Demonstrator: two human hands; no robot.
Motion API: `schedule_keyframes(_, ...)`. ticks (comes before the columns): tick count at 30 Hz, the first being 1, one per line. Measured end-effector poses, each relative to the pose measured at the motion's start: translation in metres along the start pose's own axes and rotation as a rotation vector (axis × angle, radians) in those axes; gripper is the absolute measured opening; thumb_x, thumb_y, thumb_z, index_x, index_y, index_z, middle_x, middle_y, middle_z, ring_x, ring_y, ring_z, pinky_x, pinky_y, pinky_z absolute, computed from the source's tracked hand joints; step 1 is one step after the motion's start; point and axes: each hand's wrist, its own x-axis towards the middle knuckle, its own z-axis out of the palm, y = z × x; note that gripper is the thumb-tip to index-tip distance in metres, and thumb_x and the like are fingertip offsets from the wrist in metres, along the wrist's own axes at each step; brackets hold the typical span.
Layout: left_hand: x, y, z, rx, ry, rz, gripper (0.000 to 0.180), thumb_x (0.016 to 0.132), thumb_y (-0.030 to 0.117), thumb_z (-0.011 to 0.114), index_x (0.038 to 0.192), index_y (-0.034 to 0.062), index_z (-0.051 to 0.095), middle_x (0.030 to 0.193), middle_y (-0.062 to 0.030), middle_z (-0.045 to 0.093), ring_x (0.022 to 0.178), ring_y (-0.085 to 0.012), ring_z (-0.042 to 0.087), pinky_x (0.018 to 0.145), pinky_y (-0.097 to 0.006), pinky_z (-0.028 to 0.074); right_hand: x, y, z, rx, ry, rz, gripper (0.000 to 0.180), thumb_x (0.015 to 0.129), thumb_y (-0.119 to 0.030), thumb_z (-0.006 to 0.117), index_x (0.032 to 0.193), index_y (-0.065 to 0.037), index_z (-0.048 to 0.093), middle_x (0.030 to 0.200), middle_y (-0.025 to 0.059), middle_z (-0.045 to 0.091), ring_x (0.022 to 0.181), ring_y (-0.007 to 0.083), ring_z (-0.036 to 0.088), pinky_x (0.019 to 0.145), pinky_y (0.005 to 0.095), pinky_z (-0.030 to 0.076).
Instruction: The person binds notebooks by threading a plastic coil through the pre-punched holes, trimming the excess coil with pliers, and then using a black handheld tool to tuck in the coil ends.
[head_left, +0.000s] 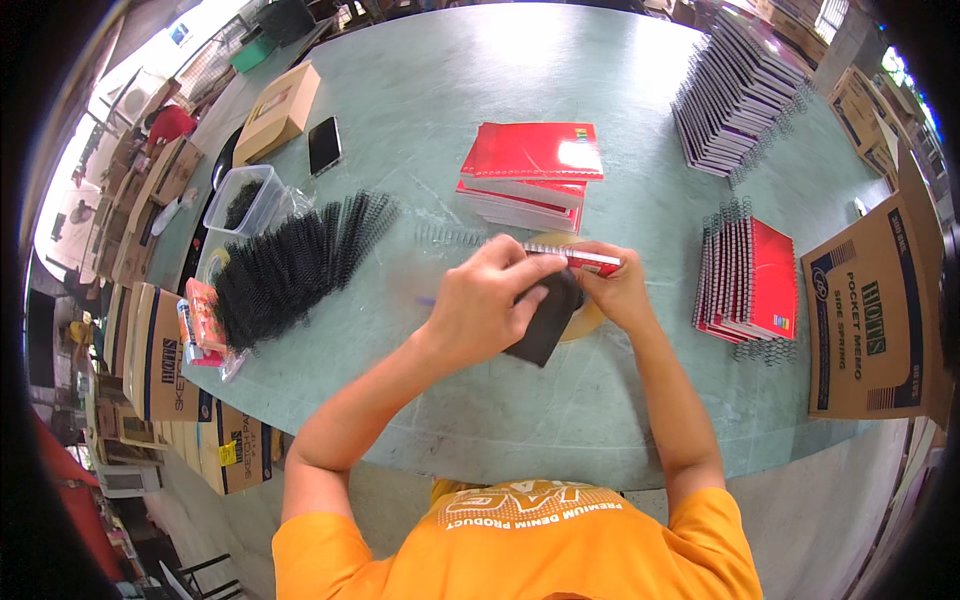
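A small red-covered memo pad [598,262] is held edge-up between my hands, over the middle of the table. My right hand [617,288] grips its right end, fingers closed around it. At its left end, my left hand [488,300] is closed, with thumb and fingers bent at the pad's top edge. A dark wire spiral [445,235] stretches out leftward from that edge, behind my left hand. Below the pad a black block [545,330] stands close to my left fingers, and a yellowish tape roll [587,318] lies partly hidden behind it.
Unbound red pads [530,150] are stacked ahead. At right stand spiral-bound red pads [750,280], a taller bound stack [740,95] and an open carton [870,300]. At left lie a heap of black spirals [290,260], a plastic tub [240,200] and a phone [324,146].
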Motion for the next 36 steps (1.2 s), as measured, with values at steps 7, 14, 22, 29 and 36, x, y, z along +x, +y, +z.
schedule_keyframes(7,0.009,0.012,0.001,0.009,-0.025,-0.070,0.034,0.073,-0.001,0.067,0.106,0.0075,0.066,0.085,-0.0103,0.059,0.083,-0.0261,0.058,0.075,-0.032,0.048,-0.002,0.004,0.002,0.020,0.011,-0.075,0.027,0.081,0.005,0.058,0.106,-0.003,0.067,0.092,0.0007,0.068,0.082,0.0057,0.058,0.075,0.0231,0.048)
schedule_keyframes(14,-0.013,0.022,0.024,-0.015,-0.319,-0.009,0.031,0.077,0.014,0.067,0.108,0.0110,0.062,0.090,-0.0157,0.057,0.088,-0.0336,0.058,0.076,-0.042,0.048,0.000,0.004,-0.001,0.064,-0.036,-0.117,0.026,0.082,-0.005,0.067,0.108,-0.004,0.066,0.098,0.0022,0.068,0.087,0.0073,0.059,0.079,0.0237,0.048)
schedule_keyframes(22,-0.002,0.016,0.025,0.163,0.155,0.285,0.033,0.081,0.022,0.067,0.109,0.0065,0.062,0.093,-0.0109,0.059,0.096,-0.0282,0.056,0.081,-0.039,0.045,-0.007,0.000,-0.002,0.232,-0.025,-0.169,0.021,0.084,-0.004,0.064,0.105,-0.002,0.066,0.103,0.0052,0.067,0.095,0.0095,0.059,0.082,0.0260,0.049)
schedule_keyframes(29,0.029,0.000,0.010,0.462,-0.090,0.157,0.027,0.084,0.026,0.062,0.100,0.0043,0.062,0.097,-0.0080,0.061,0.098,-0.0263,0.055,0.082,-0.040,0.041,-0.019,0.000,-0.001,0.360,0.069,-0.103,0.022,0.085,0.002,0.060,0.108,0.002,0.062,0.108,0.0124,0.065,0.096,0.0129,0.061,0.082,0.0260,0.050)
schedule_keyframes(36,0.030,-0.007,0.013,0.315,-0.147,0.149,0.033,0.082,0.026,0.066,0.107,0.0047,0.059,0.103,-0.0115,0.059,0.100,-0.0278,0.056,0.085,-0.040,0.043,-0.036,-0.006,0.006,0.387,0.193,-0.086,0.020,0.083,-0.002,0.065,0.103,0.001,0.064,0.100,0.0074,0.067,0.087,0.0100,0.061,0.076,0.0241,0.049)
